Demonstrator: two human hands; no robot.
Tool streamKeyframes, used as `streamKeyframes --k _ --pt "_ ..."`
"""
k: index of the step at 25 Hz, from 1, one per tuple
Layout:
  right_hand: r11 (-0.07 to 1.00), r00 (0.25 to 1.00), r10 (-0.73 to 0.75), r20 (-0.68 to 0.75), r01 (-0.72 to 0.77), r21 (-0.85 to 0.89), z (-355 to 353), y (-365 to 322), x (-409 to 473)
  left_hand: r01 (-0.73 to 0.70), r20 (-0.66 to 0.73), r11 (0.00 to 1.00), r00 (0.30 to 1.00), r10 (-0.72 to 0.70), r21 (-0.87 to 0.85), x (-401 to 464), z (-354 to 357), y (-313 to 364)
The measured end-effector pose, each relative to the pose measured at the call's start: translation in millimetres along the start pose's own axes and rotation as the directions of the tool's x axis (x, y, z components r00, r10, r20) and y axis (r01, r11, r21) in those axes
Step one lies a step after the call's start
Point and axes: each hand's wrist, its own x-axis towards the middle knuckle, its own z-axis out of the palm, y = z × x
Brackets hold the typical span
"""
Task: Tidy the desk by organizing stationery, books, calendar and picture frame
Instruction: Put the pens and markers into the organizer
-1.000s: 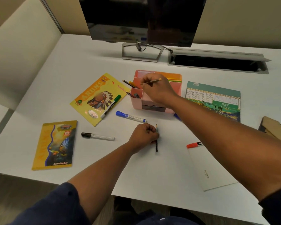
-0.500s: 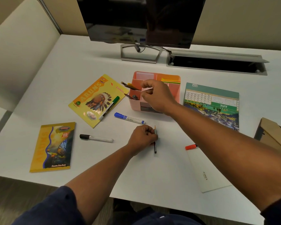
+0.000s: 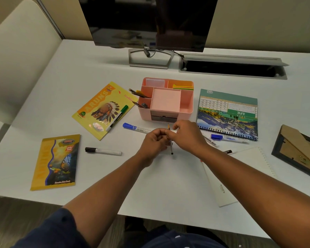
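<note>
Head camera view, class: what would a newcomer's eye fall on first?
First, the left hand and right hand meeting at mid-desk on a thin pencil. Just behind them stands the pink organizer, pencils in its left compartments. To its left lies a yellow notebook, a green-capped marker on it.

One head-worn wide-angle view, looking forward and steeply down over the desk from close above, monitor at the top edge

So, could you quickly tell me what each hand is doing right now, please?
Left hand: fingers curled round the pencil, holding it.
Right hand: fingers pinching the same pencil near its upper end.
</note>
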Motion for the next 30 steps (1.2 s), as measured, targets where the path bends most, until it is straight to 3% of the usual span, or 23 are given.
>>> streamKeyframes --k 4,6,9,11,14,20,24,30 --pt "0.980 1.000 -0.016 -0.011 0.018 0.198 -13 -3 -1 -0.021 0.001 0.999 1.000 0.021 0.037 3 5 7" --pt "0.973 0.988 -0.077 -0.132 0.104 0.208 -24 -10 1 0.005 -0.025 0.998 1.000 -0.003 0.068 5 8 3" --pt "0.915 0.912 -0.176 -0.371 0.290 0.281 -44 -27 7 0.058 -0.062 0.992 0.997 -0.051 0.116 9 9 -7" --pt "0.859 0.873 -0.234 -0.429 0.392 0.329 -54 -41 12 0.080 -0.061 0.987 0.996 -0.072 0.141 11 9 -10" --pt "0.816 0.887 -0.282 -0.365 0.422 0.396 -55 -57 22 0.069 -0.042 0.976 0.997 -0.061 0.207 9 9 -12" --pt "0.900 0.933 -0.329 -0.144 0.356 0.253 -39 -77 38 0.049 -0.035 0.974 0.998 -0.043 0.220 10 6 -13" --pt "0.936 0.959 -0.284 -0.001 0.277 0.217 -32 -78 40 0.032 -0.031 0.969 0.999 -0.025 0.245 9 5 -16" --pt "0.915 0.980 -0.195 -0.031 0.193 0.353 -31 -35 18 -0.025 -0.035 0.949 0.999 0.038 0.314 10 3 -20"
